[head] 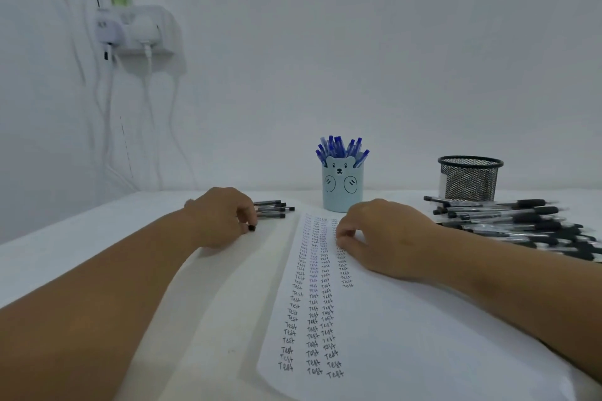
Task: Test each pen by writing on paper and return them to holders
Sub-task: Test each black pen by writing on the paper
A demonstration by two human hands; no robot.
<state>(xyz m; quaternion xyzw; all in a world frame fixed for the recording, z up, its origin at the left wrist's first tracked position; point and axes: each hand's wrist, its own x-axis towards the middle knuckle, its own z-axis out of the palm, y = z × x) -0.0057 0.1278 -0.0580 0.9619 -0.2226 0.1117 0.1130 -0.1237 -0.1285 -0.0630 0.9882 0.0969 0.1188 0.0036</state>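
**Black pen picked from the left group**

The left hand (pixel 224 216) pinches what looks like a black pen (pixel 251 227) beside the small pile (pixel 273 207). The right hand (pixel 381 238), fingers curled and holding nothing, steadies the paper (pixel 407 335), lined with columns reading "Test". Blue pens fill the bear holder (pixel 342 187); the mesh holder (pixel 469 179) awaits the black heap (pixel 521 221) at right.

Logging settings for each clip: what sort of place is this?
Probably a home or small-office desk against a plain wall: a white table, a bear pen holder full of blue pens, and a wall socket shelf with chargers plugged in.
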